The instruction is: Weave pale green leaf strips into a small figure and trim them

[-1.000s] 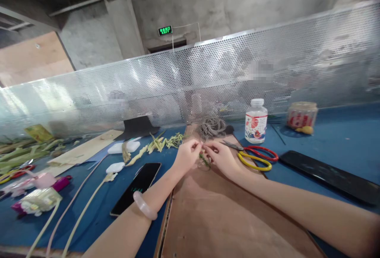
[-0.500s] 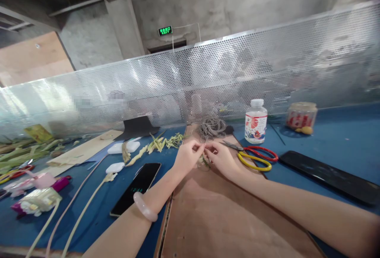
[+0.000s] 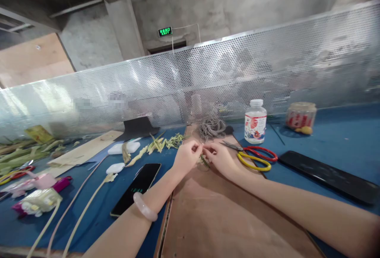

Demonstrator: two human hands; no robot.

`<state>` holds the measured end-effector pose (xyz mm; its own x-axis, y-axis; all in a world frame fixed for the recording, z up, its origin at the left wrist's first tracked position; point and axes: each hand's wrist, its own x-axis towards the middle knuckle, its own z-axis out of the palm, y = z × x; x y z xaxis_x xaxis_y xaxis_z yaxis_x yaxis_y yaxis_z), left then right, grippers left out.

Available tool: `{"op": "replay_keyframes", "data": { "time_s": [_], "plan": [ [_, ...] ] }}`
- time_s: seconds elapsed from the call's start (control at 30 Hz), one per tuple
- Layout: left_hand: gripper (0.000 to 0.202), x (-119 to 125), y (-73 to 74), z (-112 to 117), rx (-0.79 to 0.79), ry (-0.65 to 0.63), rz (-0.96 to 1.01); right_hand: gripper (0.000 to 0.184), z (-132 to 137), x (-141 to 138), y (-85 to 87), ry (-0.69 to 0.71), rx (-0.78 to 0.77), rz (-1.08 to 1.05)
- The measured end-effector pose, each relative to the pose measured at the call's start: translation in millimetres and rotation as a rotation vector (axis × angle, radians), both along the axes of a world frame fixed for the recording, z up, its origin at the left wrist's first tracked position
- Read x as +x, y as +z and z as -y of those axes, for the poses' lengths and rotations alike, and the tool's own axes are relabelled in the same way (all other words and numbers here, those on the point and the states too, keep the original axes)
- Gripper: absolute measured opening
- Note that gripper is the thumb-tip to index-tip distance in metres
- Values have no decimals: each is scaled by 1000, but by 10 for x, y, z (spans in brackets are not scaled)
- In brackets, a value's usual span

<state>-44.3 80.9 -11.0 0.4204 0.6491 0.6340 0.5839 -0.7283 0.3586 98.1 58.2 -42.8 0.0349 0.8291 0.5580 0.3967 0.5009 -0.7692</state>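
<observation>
Over the wooden board (image 3: 208,214), my left hand (image 3: 189,155) and my right hand (image 3: 218,157) meet with fingertips pinched together. Between and just below them hangs a thin green strip (image 3: 204,160), partly hidden by the fingers; its exact kind is too small to make out. A heap of grey cord (image 3: 211,129) lies right behind the hands on the board. Close to my right hand rest scissors (image 3: 254,160) with one red and one yellow handle, blades pointing toward the cord.
On the blue table (image 3: 86,210) left are a phone (image 3: 136,188), white cases (image 3: 115,168), braided pale-green pieces (image 3: 157,143), cables and dried leaves (image 3: 18,157). At right stand a white bottle (image 3: 255,122), a jar (image 3: 301,117) and a long black device (image 3: 329,176). Perforated metal screen (image 3: 208,79) behind.
Both hands have shifted very slightly to the left, still pinched together. The green strip below the fingers hangs a little differently. Nothing else has moved noticeably.
</observation>
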Motion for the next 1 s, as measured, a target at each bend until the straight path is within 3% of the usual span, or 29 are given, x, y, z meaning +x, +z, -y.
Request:
{"op": "replay_keyframes", "data": {
  "time_s": [0.57,1.0],
  "plan": [
    [22,-4,25,51,-84,-52,-11,24,2,16,4,-1,39,44],
    [27,-32,15,-1,46,103,-74,26,35,5,18,74,42,36]
  ]
}}
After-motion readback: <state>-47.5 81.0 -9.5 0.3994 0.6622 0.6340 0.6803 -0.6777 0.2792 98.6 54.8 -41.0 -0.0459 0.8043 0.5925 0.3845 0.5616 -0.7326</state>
